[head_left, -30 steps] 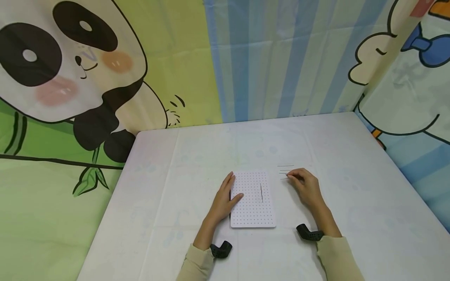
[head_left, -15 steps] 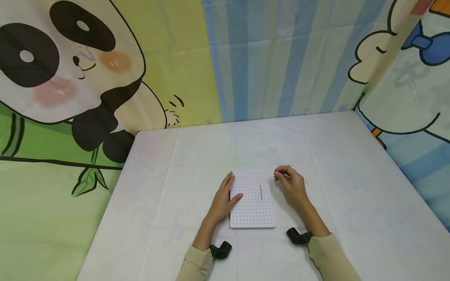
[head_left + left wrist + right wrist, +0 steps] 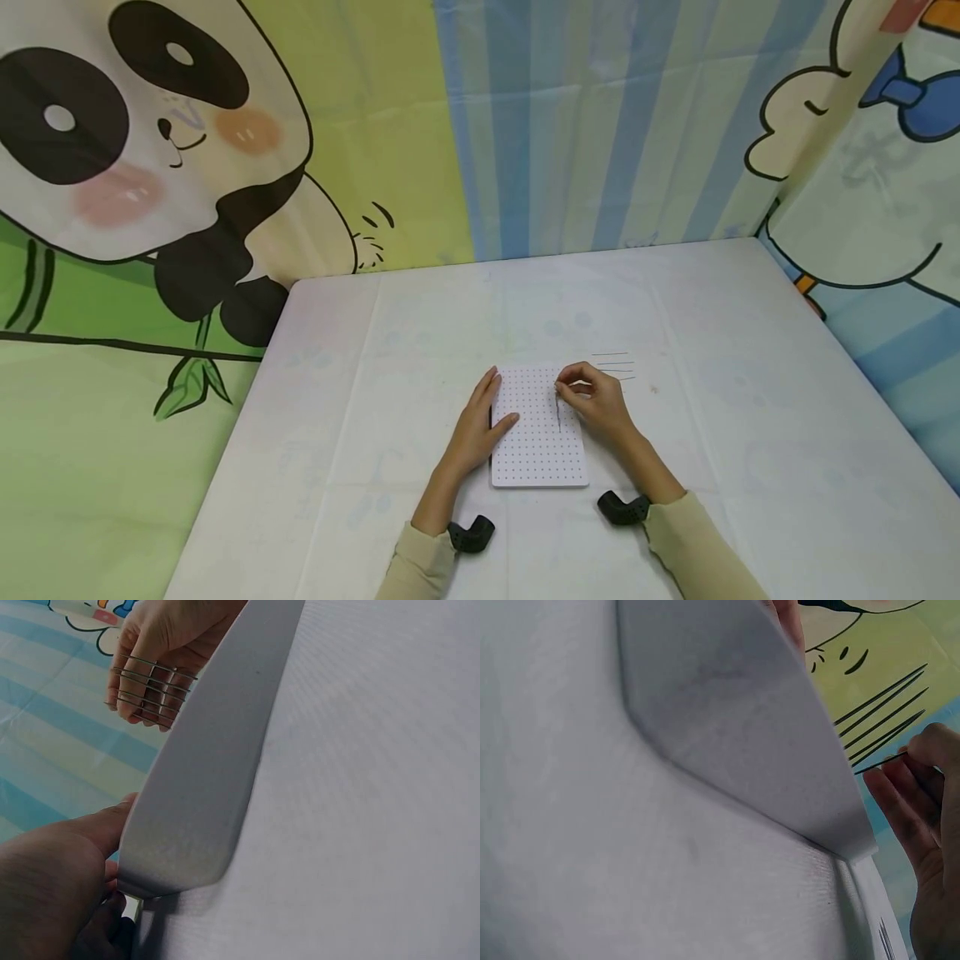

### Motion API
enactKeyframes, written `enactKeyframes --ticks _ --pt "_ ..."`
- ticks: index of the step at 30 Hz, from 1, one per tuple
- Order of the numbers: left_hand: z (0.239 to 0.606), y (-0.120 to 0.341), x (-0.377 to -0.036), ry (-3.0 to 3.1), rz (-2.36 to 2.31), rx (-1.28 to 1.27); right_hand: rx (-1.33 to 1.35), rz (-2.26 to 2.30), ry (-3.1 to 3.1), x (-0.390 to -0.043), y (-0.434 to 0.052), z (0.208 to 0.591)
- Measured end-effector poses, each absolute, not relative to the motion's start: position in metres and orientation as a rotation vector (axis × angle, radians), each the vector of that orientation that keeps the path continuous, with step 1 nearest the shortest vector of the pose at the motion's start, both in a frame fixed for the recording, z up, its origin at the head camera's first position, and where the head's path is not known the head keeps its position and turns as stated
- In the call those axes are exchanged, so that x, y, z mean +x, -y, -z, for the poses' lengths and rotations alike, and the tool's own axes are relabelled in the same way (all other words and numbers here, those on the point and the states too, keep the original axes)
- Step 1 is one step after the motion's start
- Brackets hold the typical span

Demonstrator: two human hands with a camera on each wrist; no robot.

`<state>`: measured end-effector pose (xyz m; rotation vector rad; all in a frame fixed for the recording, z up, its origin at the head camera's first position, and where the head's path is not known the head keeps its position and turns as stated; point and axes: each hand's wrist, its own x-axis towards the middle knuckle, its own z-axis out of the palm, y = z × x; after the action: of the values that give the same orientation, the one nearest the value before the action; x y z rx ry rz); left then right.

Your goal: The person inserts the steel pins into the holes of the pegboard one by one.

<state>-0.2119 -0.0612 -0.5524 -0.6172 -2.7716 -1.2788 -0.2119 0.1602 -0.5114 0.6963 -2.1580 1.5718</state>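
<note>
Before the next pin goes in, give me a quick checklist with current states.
1. Pegboard steadied: ok, the left hand lies flat along its left edge.
2. Pin in hand: ok, the right hand pinches a thin metal pin between its fingers.
3. Pin over the board: ok, the right hand sits above the upper right part of the pegboard.
4. Pin tip lined up with a free hole: cannot tell, too fine to see.
5. Seated pins upright in a row: ok in the left wrist view.
6. Spare pins within reach: ok, lying on the table just right of the board.
</note>
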Motion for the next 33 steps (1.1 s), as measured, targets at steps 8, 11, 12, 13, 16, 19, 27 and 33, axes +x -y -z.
enactKeyframes --ticks 8,11,12,13,16,19,27,33 --pt "0.5524 0.0605 -0.2110 2.777 1.285 -0.606 0.678 -1.499 2.221 -0.2110 -0.1601 0.5120" --pt "0.5527 0.0606 -0.2114 2.783 1.290 -0.601 0.684 -1.487 2.249 -0.2097 -0.1603 0.5116" --pt "0.5530 0.0606 -0.2117 2.784 1.290 -0.600 0.687 -1.484 2.255 -0.2094 -0.1603 0.5113" --pt "0.5531 0.0606 -0.2120 2.783 1.293 -0.599 0.692 -1.483 2.258 -0.2094 -0.1603 0.5113" --pt "0.5533 0.0607 -0.2124 2.778 1.293 -0.604 0.693 -1.482 2.263 -0.2093 -0.1605 0.5113" --pt "0.5532 0.0608 -0.2124 2.776 1.291 -0.608 0.693 -1.474 2.268 -0.2093 -0.1609 0.5111" --pt "0.5519 0.0613 -0.2134 2.769 1.272 -0.620 0.669 -1.460 2.327 -0.2086 -0.1603 0.5072" --pt "0.5531 0.0612 -0.2107 2.762 1.288 -0.628 0.640 -1.474 2.355 -0.2062 -0.1610 0.5078"
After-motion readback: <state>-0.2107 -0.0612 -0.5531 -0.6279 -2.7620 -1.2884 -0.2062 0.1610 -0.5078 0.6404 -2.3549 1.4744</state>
